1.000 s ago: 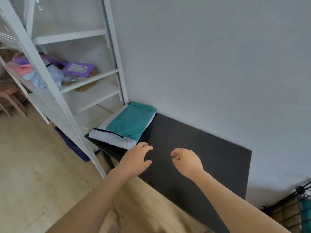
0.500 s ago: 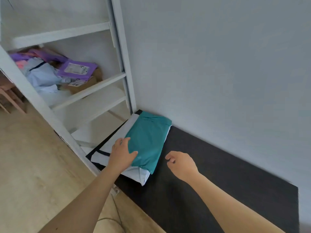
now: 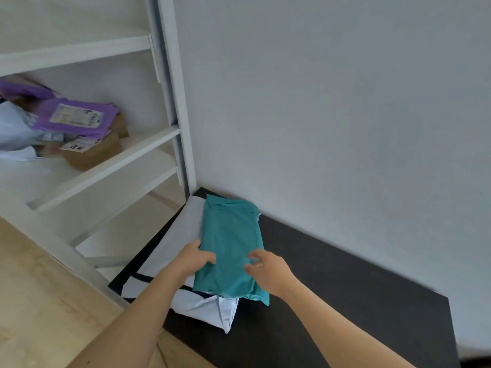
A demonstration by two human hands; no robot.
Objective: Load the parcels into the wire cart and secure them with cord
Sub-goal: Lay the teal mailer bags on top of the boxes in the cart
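Observation:
A teal parcel (image 3: 231, 240) lies on top of a white parcel with dark stripes (image 3: 183, 235), both on the left end of a black table (image 3: 345, 293) against the wall. My left hand (image 3: 192, 257) grips the teal parcel's left edge, thumb on top and fingers curled at its side. My right hand (image 3: 268, 269) rests on the near right part of the teal parcel with fingers curled onto its surface. The wire cart and the cord are out of view.
A white shelf unit (image 3: 170, 102) stands left of the table. Its shelf carries a purple parcel (image 3: 77, 120), a brown box (image 3: 93, 152) and pale bags (image 3: 13, 131). A grey wall (image 3: 345, 102) backs the table; wooden floor (image 3: 32, 301) lies at lower left.
Both hands have moved forward from above the bare table onto the teal parcel. The left hand shifted from the white parcel's top to the teal parcel's edge. The view has come closer.

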